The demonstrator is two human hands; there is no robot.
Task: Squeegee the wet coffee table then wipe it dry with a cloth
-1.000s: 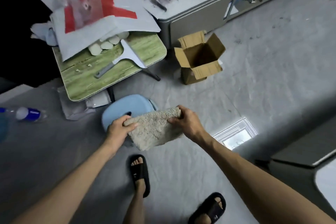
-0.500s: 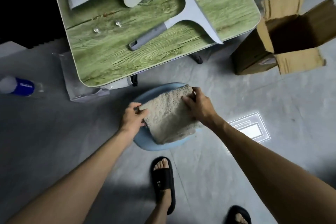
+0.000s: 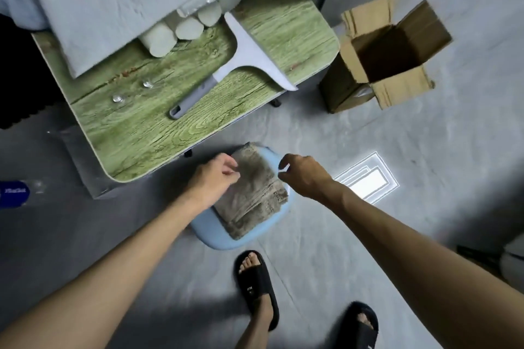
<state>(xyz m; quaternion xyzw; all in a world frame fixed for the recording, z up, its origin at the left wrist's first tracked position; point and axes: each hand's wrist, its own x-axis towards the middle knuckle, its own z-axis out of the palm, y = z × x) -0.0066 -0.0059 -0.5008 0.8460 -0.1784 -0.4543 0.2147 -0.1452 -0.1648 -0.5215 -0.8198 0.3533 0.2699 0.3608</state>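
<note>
Far left on the floor, a water bottle (image 3: 14, 193), partly cut off. Green wood-grain coffee table (image 3: 136, 133) has a few clear droplets (image 3: 147, 83) on its top. A grey bag (image 3: 127, 8) lies over its far part, with white rolls (image 3: 158, 37) poking out from under it.

The squeegee (image 3: 241, 65) lies flat on the table, long axis diagonal: blade far-right, handle end pointing near-left toward the table's front edge.

Left hand (image 3: 215, 176) is at the left edge of the folded cloth (image 3: 252, 195), fingers curled. It's blurred, so I can't tell if it pinches the cloth or only touches it. The cloth rests on a light-blue stool (image 3: 209, 232), just below the table edge.

Right hand (image 3: 304, 176) hovers at the cloth's right edge, fingers loosely curled, nothing in them.

The squeegee handle lies up and slightly left of both hands – the left hand is nearer, so it likely takes the squeegee next.

Far right, an open cardboard box (image 3: 391, 65) has its flaps out – dark inside, no contents visible.
</note>
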